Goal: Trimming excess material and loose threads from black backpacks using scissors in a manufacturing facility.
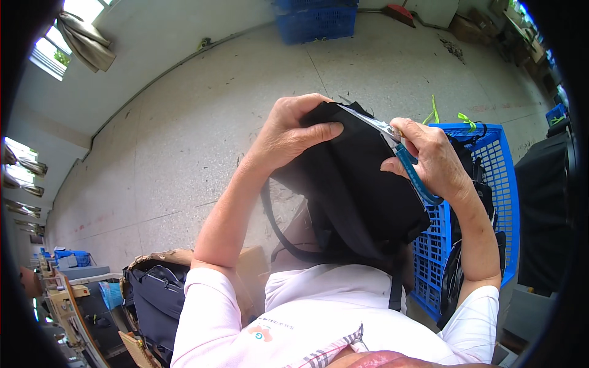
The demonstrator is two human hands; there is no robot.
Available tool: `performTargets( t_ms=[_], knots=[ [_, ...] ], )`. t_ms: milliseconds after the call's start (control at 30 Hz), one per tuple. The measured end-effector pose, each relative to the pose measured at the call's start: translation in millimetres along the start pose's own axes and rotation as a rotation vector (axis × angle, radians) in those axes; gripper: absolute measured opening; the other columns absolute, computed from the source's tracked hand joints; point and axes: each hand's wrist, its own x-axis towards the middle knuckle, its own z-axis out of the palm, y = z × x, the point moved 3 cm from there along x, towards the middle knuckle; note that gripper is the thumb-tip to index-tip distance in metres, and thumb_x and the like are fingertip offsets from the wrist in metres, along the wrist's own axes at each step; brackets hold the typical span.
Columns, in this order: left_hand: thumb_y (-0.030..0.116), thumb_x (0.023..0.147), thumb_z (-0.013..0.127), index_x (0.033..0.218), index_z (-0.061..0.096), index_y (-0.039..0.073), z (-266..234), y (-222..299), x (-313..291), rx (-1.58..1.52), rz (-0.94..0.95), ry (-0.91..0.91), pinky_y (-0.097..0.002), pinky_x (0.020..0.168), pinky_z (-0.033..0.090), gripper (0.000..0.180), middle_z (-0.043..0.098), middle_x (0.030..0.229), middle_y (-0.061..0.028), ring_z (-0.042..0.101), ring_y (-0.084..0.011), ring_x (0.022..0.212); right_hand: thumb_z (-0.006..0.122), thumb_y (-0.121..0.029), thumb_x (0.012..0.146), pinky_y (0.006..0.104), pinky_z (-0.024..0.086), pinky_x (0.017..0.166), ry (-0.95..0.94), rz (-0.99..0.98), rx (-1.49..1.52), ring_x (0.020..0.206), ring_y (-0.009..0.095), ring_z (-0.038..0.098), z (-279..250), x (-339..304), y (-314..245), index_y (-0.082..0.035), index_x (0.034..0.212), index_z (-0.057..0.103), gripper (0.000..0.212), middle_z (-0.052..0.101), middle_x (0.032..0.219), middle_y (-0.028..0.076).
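Note:
A black fabric bag point(362, 184) with long straps rests over my lap, its upper edge raised in front of me. My left hand point(294, 130) pinches that edge at the far left corner, thumb flat on the near side. In my right hand point(429, 153) is a pair of scissors point(405, 162) with teal handles, my fingers in and around the loops. The metal blades point up and left along the bag's top edge, their tips close to my left fingers. Whether the blades are parted or closed is hard to make out.
Close on my right stands a blue plastic crate point(506, 196) with black bags inside. A cardboard box point(159, 257) with black bags is at my left. Another blue crate point(316, 24) sits far ahead. A large black bundle point(543, 214) lies beyond the right crate.

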Motion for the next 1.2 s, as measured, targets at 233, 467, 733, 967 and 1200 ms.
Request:
performTargets(
  t_ms=[233,467,733,967,1200],
  knots=[
    [0.012,0.073,0.07,0.082,0.06,-0.002,2,-1,2,0.042,-0.006,-0.011,-0.0203,0.058,0.041,0.019,0.056,0.068,0.0007,0.049,-0.0059,0.065,0.064,-0.053,0.069,0.0298,0.044,0.051,-0.084,0.027,-0.001,0.051,0.02,0.053,-12,3,10,-0.002,0.089,0.056,0.055,0.058,0.064,0.012],
    [0.013,0.072,0.071,0.079,0.06,-0.002,5,0,3,0.115,0.035,-0.024,-0.0206,0.055,0.039,0.02,0.054,0.065,0.0016,0.047,-0.0056,0.063,0.065,-0.052,0.068,0.0321,0.043,0.051,-0.125,-0.117,-0.034,0.051,0.021,0.053,-13,13,15,-0.002,0.091,0.057,0.056,0.057,0.064,0.012],
    [0.01,0.071,0.07,0.079,0.061,-0.001,-1,-6,-4,0.072,-0.011,0.018,-0.0206,0.057,0.042,0.016,0.058,0.068,-0.0008,0.052,-0.0065,0.063,0.066,-0.047,0.072,0.026,0.038,0.048,-0.165,0.032,0.182,0.05,0.015,0.047,-15,8,23,0.0,0.093,0.056,0.052,0.05,0.056,0.007],
    [-0.001,0.071,0.063,0.086,0.062,-0.001,-10,-9,-3,-0.097,-0.047,0.106,-0.0193,0.062,0.047,0.015,0.064,0.078,-0.0045,0.058,-0.0083,0.065,0.06,-0.059,0.07,0.0187,0.038,0.052,0.02,0.278,0.622,0.061,0.007,0.048,12,-44,80,-0.003,0.107,0.051,0.068,0.052,0.071,0.0],
    [0.003,0.076,0.064,0.088,0.063,0.002,-47,-34,-4,-0.137,-0.073,0.202,-0.0204,0.065,0.048,0.012,0.065,0.079,-0.0026,0.059,-0.0081,0.068,0.066,-0.049,0.069,0.023,0.035,0.083,0.003,0.578,0.936,0.087,0.011,0.048,66,-125,82,-0.004,0.11,0.052,0.062,0.055,0.091,0.002]
  ],
)
